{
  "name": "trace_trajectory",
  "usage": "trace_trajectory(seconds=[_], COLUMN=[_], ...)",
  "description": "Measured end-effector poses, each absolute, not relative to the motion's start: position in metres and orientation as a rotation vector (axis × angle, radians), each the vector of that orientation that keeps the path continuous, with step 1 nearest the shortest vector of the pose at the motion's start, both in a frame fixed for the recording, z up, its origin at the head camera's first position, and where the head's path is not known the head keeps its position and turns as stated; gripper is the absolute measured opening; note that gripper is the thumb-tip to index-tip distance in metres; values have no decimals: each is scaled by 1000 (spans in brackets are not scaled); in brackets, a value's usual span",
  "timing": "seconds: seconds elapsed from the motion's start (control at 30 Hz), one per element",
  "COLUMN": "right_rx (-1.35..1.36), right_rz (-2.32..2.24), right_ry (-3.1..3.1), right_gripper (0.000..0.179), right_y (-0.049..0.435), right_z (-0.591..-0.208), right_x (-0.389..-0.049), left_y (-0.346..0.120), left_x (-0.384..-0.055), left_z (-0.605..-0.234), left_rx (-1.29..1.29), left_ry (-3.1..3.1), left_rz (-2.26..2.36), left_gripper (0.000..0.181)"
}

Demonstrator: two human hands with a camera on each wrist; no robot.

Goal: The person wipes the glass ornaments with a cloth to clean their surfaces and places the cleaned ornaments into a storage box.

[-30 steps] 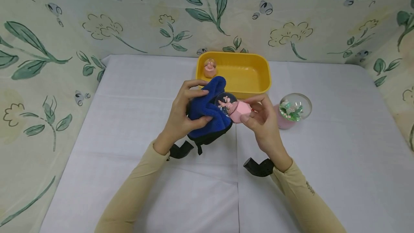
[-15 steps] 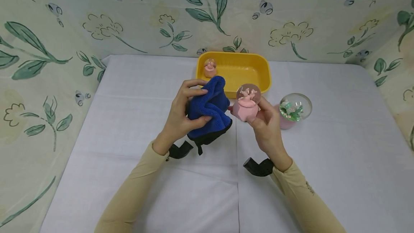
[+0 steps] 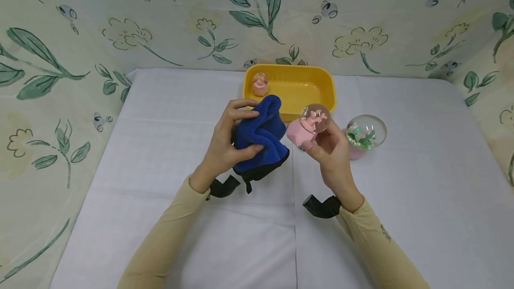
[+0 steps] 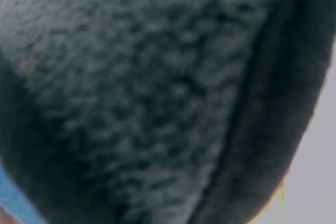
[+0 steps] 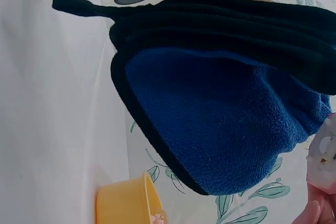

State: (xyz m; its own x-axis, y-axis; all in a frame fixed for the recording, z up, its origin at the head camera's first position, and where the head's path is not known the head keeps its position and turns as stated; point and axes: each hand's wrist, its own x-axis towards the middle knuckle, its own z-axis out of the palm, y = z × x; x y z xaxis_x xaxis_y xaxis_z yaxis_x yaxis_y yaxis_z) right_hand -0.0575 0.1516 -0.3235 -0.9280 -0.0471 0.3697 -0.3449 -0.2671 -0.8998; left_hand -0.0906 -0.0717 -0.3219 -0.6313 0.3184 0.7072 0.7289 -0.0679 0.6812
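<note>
My left hand (image 3: 225, 139) grips a bunched blue fleece cloth (image 3: 260, 139) with a black edge, held above the white table (image 3: 168, 115). The cloth (image 4: 157, 93) fills the left wrist view and hides that hand. The cloth (image 5: 226, 124) also hangs large in the right wrist view. My right hand (image 3: 327, 146) holds a small pink snow globe (image 3: 309, 126), dome tilted up and to the right, just right of the cloth. Only a sliver of the globe (image 5: 323, 156) shows in the right wrist view.
A yellow tub (image 3: 295, 86) stands behind the hands, with a small pink snow globe (image 3: 259, 84) in its left corner. A larger snow globe (image 3: 363, 135) with green and white contents sits on the table right of my right hand. Floral walls enclose the table.
The right hand has drawn the pink globe out from against the cloth, moved it right and turned its dome upward. The left hand and cloth have stayed put.
</note>
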Motion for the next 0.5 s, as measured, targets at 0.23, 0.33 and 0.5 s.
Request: trace_trajectory(seconds=[0.23,0.33,0.5], right_rx=[511,494,456], right_rz=[2345,2343,2256], right_ry=[-1785,-1813,-1913], right_gripper=[64,62,50], right_y=[153,155,155], right_z=[-320,-319,-315], right_x=[-57,-56,-54], left_y=[-71,-71,-70], left_x=[-90,-90,-91], left_z=[-323,-323,-324], left_rx=[-1126,-1120,-1120], left_ry=[-1900,-1918,-1933], left_rz=[-1761,-1751,-1744], left_gripper=[58,59,59])
